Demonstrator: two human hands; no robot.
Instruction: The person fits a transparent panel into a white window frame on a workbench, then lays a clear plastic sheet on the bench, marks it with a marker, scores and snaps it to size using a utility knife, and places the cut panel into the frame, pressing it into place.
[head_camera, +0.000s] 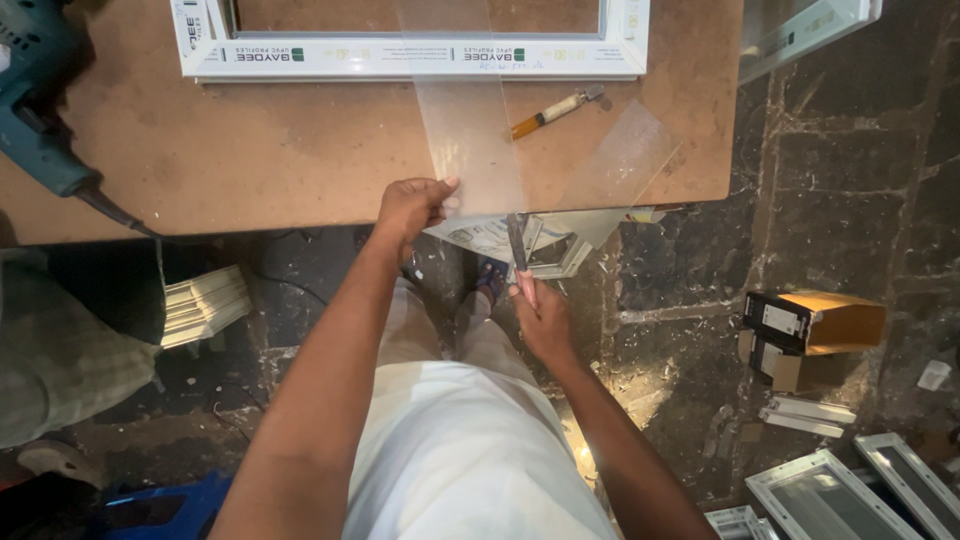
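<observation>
My left hand (412, 204) pinches the near end of a clear plastic strip (468, 130) that lies across the brown board table (300, 150) and over a white window frame (410, 55). My right hand (540, 315) grips a thin knife-like tool (517, 243), its blade pointing up at the strip's near edge by the table's rim. A second clear plastic piece (625, 160) lies at an angle to the right. A yellow-handled tool (553, 111) rests on the table between the two pieces.
A teal power drill (40, 110) with its cord sits at the table's left. On the dark littered floor lie white frame offcuts (545, 245), a stack of white profiles (205, 303), an orange and black box (815, 322) and small window frames (850, 495).
</observation>
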